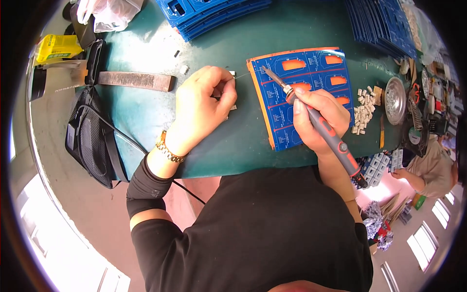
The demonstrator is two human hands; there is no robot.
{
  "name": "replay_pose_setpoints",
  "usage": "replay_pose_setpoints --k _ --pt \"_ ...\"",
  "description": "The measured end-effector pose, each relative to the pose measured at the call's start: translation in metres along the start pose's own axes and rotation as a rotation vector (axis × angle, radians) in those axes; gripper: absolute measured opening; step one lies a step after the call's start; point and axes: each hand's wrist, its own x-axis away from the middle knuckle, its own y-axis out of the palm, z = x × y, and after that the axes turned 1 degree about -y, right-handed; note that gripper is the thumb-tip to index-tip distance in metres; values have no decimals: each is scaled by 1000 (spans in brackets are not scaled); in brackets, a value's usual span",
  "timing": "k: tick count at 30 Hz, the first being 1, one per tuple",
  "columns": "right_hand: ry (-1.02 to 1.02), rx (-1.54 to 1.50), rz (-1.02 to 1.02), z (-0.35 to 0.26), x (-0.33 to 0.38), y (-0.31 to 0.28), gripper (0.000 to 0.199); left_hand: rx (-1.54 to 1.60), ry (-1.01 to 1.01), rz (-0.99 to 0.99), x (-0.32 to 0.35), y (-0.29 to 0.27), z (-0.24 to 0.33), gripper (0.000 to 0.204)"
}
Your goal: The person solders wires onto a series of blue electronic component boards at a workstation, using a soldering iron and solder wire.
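My right hand (323, 114) grips a grey and red soldering iron (332, 141) like a pen. Its metal tip points at the upper left part of a blue circuit board panel (280, 117) with orange edges and cutouts; whether the tip touches cannot be made out. Left of the panel, my left hand (204, 100) is closed in a pinch on a thin solder wire (248, 74), which runs toward the iron's tip. Small white pieces show partly behind this hand's fingers. A gold watch (168, 148) circles the left wrist.
Right of the panel lie a heap of small white connectors (362, 114), a round metal dish (395, 100) and a yellow-handled tool (382, 131). Blue board stacks (209, 19) stand at the back. A metal bar (136, 81) and black mesh bag (86, 138) are left. Another person (433, 168) works far right.
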Motion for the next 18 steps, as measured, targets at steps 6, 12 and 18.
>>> replay_pose_setpoints --k 6,12,18 --pt "-42 -1 -10 0 0 2 19 35 -47 29 1 4 1 6" --pt "-3 -29 -7 0 0 1 19 38 -47 42 -1 6 2 6" --pt "-41 -47 -16 5 0 0 19 -32 -21 12 -5 8 2 6"
